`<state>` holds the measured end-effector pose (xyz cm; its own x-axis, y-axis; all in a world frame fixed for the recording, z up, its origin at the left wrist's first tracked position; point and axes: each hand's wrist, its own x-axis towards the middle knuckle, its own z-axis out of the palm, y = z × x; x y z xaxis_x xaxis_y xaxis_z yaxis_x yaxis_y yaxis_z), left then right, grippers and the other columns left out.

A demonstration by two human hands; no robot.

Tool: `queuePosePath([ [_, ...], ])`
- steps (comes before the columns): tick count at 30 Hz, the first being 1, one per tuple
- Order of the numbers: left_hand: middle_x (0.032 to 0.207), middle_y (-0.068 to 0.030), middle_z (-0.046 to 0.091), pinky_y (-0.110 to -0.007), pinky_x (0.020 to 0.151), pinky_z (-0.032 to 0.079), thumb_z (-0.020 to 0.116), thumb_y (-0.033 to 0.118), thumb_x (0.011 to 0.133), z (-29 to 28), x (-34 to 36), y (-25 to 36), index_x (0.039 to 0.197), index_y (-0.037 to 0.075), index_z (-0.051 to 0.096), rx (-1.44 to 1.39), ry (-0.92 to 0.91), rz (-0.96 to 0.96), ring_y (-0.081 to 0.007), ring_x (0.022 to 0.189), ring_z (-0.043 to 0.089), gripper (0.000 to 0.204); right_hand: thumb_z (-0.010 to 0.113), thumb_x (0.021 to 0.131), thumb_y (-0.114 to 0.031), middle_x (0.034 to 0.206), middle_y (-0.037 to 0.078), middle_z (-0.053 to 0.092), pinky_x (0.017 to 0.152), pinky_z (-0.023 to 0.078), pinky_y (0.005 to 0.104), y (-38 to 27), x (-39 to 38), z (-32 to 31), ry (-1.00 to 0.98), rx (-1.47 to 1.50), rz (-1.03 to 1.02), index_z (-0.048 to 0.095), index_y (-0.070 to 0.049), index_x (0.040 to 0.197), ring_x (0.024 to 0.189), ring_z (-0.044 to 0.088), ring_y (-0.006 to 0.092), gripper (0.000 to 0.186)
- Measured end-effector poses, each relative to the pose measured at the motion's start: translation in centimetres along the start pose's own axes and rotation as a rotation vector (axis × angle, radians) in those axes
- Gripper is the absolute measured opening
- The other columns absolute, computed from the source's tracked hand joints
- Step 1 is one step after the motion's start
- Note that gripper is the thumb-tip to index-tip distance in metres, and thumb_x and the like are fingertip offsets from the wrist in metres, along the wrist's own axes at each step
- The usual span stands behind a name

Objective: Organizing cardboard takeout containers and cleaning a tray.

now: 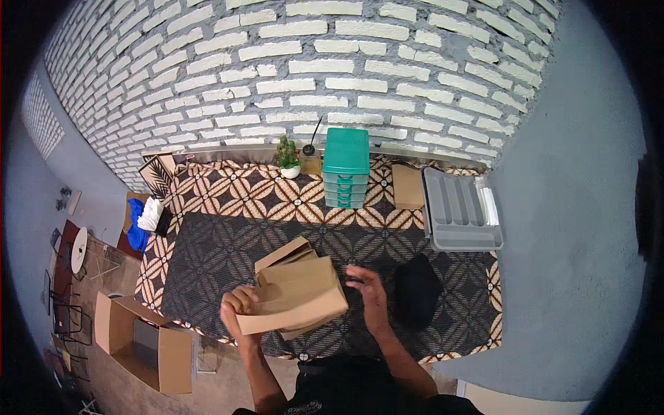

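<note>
My left hand [240,311] grips the left end of a small open brown cardboard box [297,287], which is held tilted over more folded cardboard [281,250] on the dark patterned mat. Off the box's right side, my right hand [366,290] is open, its fingers apart and curved slightly. A black soft item [417,294], its shape hard to make out, lies on the mat to the right of that hand.
Along the back stand a plant [287,158], a bottle [310,162], green drawers [346,159], flat cardboard [408,187] and a grey tray [459,207]. Blue and white items [138,228] sit at left. A large open box [174,356] stands below the table's left edge.
</note>
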<state>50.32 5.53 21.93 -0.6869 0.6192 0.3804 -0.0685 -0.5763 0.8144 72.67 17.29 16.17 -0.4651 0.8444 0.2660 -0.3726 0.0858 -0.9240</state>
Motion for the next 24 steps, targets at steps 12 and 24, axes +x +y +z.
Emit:
queuePosePath([
  [12,0.063,-0.0067,0.053,-0.049,0.093,0.038,0.021,0.044,0.106,5.5,2.4,-5.0,0.066,0.009,0.048,-0.829,-0.297,-0.201,-0.0293,0.079,0.059,0.059,0.040,0.099,-0.058,0.133,0.012,0.060,0.102,0.046,0.0489,-2.2,-4.7,-3.8,-0.086,1.493,0.716,0.051,-0.008,0.138,0.121,0.058,0.0296,0.064],
  [24,0.157,-0.0185,0.022,-0.043,0.115,0.028,0.074,0.044,0.075,10.8,-1.4,-3.0,0.157,0.008,0.002,-0.169,-0.392,-0.563,-0.0312,0.140,0.034,0.115,0.055,0.093,-0.034,0.144,0.008,0.043,0.110,0.036,0.0417,-4.7,-4.2,-4.2,0.459,0.701,0.255,0.029,-0.009,0.150,0.133,0.043,0.0245,0.067],
])
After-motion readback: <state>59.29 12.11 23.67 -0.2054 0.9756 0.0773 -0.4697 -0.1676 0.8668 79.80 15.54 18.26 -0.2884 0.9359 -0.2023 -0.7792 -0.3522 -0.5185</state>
